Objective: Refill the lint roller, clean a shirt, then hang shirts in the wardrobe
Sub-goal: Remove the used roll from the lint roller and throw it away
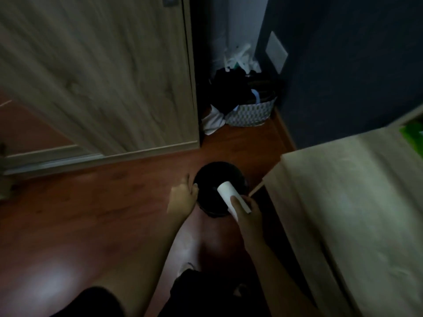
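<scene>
A white roll [226, 193] is gripped by the right hand [247, 216] over a black bin [210, 175], its rim touched by the left hand [182, 199] (finger state unclear, blurred).

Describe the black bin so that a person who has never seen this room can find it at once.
Look at the reddish floor between the wooden door on the left and the pale cabinet on the right. The black bin stands there, under the white roll that the right hand holds. Unlike the patterned basket in the far corner, it is round, plain and dark.
</scene>
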